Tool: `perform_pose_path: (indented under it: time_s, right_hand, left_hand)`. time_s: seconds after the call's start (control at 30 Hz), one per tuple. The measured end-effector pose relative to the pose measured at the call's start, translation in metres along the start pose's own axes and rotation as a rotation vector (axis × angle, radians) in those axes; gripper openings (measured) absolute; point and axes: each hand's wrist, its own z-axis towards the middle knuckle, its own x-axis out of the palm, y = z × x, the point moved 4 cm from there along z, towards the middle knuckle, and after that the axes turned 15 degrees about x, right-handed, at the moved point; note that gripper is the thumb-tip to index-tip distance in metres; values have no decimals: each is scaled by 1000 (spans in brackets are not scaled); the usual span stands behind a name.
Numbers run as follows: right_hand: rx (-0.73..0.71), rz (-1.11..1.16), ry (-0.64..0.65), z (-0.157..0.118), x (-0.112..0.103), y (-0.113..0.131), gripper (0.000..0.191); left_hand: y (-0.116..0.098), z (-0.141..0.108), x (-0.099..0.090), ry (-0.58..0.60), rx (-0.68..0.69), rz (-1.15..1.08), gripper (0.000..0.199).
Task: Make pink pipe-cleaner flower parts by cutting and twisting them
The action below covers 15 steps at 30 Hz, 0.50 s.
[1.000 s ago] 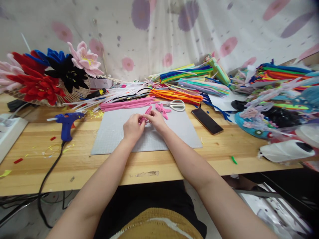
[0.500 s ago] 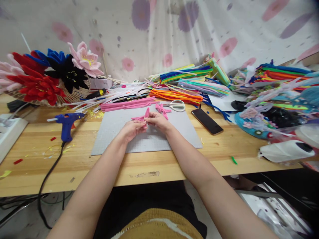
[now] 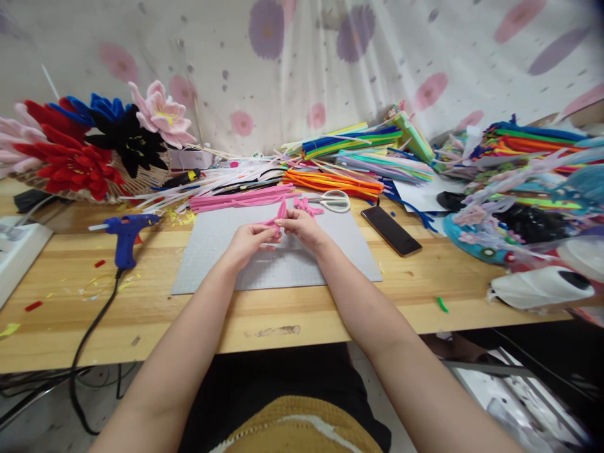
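Observation:
Over a grey cutting mat (image 3: 212,264), my left hand (image 3: 252,243) and my right hand (image 3: 304,228) meet at a pink pipe-cleaner piece (image 3: 282,212). Both hands pinch it between thumb and fingers; its looped petal-like ends stick up and out to the left. Fingers cover its lower part. Just beyond my right hand lies another bent pink pipe-cleaner piece (image 3: 309,206), touching or close to the white-handled scissors (image 3: 336,201). A bundle of straight pink pipe cleaners (image 3: 240,199) rests along the mat's far edge.
A blue glue gun (image 3: 128,239) stands at left, its cord running off the table's front edge. Fuzzy flowers (image 3: 80,167) fill the back left. A phone (image 3: 391,231) lies right of the mat. Orange pipe cleaners (image 3: 335,182) and other bundles line the back; a white thread cone (image 3: 538,286) lies right.
My hands have shifted slightly and the pink piece has turned between the fingers, its left end now more hidden behind my left hand. The fingers of my left hand have spread a little.

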Motion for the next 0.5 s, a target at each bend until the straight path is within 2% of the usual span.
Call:
perform_pose_path:
  time_s: [0.17, 0.5]
  right_hand:
    - [-9, -47, 12, -3, 3, 3, 26]
    - [-19, -63, 51, -5, 6, 5, 26]
  left_hand:
    - [4, 1, 0, -40, 4, 21, 31]
    - [6, 1, -1, 20, -98, -88, 24]
